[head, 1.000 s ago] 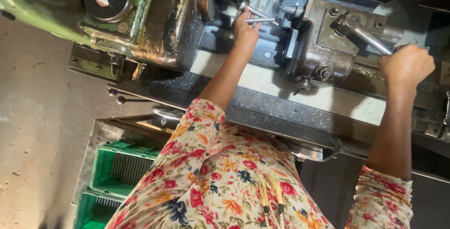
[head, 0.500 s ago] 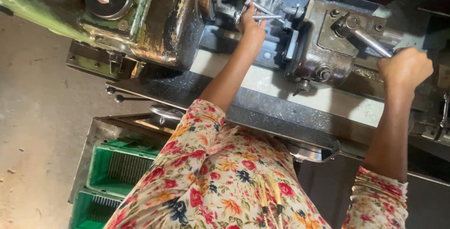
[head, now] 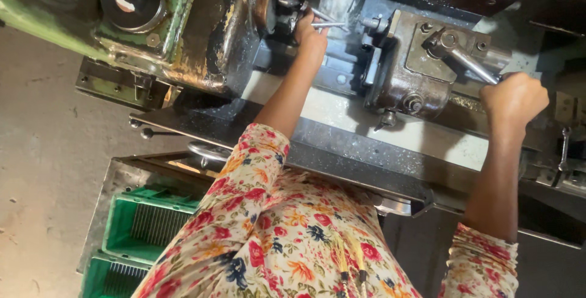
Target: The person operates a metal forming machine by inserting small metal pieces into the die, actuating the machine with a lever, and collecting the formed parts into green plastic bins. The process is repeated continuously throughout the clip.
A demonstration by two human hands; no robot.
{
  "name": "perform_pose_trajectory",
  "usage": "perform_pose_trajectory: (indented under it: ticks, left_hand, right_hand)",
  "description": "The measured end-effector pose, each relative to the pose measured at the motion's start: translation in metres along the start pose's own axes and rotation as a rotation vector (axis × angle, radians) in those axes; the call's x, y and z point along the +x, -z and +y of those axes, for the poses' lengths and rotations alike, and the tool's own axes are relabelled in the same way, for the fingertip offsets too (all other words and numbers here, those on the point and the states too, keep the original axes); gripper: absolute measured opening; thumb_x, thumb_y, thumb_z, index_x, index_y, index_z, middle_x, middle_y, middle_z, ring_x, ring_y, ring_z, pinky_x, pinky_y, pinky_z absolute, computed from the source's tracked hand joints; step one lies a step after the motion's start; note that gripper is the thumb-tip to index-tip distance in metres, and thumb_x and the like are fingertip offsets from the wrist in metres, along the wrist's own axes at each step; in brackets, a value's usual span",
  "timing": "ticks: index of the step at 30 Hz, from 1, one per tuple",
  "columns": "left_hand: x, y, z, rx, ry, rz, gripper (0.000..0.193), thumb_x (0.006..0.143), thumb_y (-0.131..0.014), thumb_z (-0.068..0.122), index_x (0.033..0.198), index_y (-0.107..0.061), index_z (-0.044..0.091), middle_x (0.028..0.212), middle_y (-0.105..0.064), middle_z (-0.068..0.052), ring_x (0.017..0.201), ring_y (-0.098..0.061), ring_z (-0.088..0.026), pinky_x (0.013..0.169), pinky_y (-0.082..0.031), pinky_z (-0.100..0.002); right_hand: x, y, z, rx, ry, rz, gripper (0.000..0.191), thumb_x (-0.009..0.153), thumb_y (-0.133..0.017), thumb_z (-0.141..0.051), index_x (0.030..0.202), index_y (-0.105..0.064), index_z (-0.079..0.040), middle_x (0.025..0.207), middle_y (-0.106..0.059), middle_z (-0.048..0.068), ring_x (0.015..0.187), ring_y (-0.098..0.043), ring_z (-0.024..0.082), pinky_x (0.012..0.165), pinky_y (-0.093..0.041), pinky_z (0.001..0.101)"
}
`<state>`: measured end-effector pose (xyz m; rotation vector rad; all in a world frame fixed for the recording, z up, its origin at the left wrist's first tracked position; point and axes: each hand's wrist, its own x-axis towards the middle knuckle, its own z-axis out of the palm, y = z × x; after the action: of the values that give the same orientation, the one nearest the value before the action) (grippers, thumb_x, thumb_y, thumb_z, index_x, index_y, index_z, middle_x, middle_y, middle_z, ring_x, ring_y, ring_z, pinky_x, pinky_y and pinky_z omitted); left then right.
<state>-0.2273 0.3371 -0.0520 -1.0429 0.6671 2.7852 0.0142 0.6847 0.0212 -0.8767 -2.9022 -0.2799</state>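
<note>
Looking down from the head camera, we found the person standing at a worn green lathe [head: 183,35] with both arms stretched over its bed. The left hand [head: 311,35] was up at the spindle end, its fingers closed around a thin metal rod [head: 329,25] that lay roughly level and pointed toward the grey tool block [head: 421,72]. The rod's inner end sat just beside the dark chuck [head: 287,5]; we could not tell whether it was seated in it. The right hand [head: 513,99] was curled into a fist around the end of a steel lever handle [head: 473,67], which ran at a slant up to a pivot on top of the tool block. The two hands were well apart, with the tool block between them. Below the forearms ran the pale, chip-dusted bed way [head: 378,127] and the dark front edge of the machine. We noted the floral sleeves [head: 262,212] of the person's garment filling the lower middle of the view. To the lower left, on the concrete floor [head: 43,170], stood green plastic crates [head: 140,231] inside a metal tray [head: 107,188], the crates holding rows of thin upright pieces too small to identify.
</note>
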Motion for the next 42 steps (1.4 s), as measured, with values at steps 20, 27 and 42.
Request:
perform_pose_trajectory:
  ticks: [20,27,42]
  left_hand:
    - [0.001,-0.030,-0.014,-0.134,0.307,0.097,0.014,0.092,-0.070,0.025,0.093,-0.067,0.012,0.090,-0.067,-0.005,0.082,-0.065,-0.024,0.070,-0.060,-0.047]
    - [0.013,-0.024,-0.015,-0.117,0.233,0.098,0.010,0.093,-0.072,0.021,0.093,-0.066,0.013,0.090,-0.066,-0.004,0.082,-0.065,-0.022,0.074,-0.061,-0.050]
    - [0.000,-0.013,-0.008,-0.059,0.240,0.076,0.018,0.092,-0.074,0.029,0.095,-0.067,0.013,0.093,-0.068,-0.003,0.083,-0.067,-0.020,0.071,-0.060,-0.045]
  right_hand:
    - [-0.050,0.000,-0.007,-0.045,-0.147,-0.074,0.025,0.076,-0.078,-0.026,0.084,-0.079,-0.003,0.078,-0.074,0.022,0.071,-0.074,0.038,0.064,-0.058,0.0426]
    - [-0.041,-0.019,-0.001,-0.063,-0.101,0.016,0.023,0.072,-0.077,-0.025,0.081,-0.079,-0.004,0.076,-0.073,0.021,0.070,-0.073,0.039,0.063,-0.058,0.0430]
    - [0.007,0.006,0.015,-0.130,0.159,-0.087,0.033,0.088,-0.082,-0.038,0.087,-0.080,-0.005,0.079,-0.074,0.019,0.072,-0.073,0.037,0.064,-0.057,0.0435]
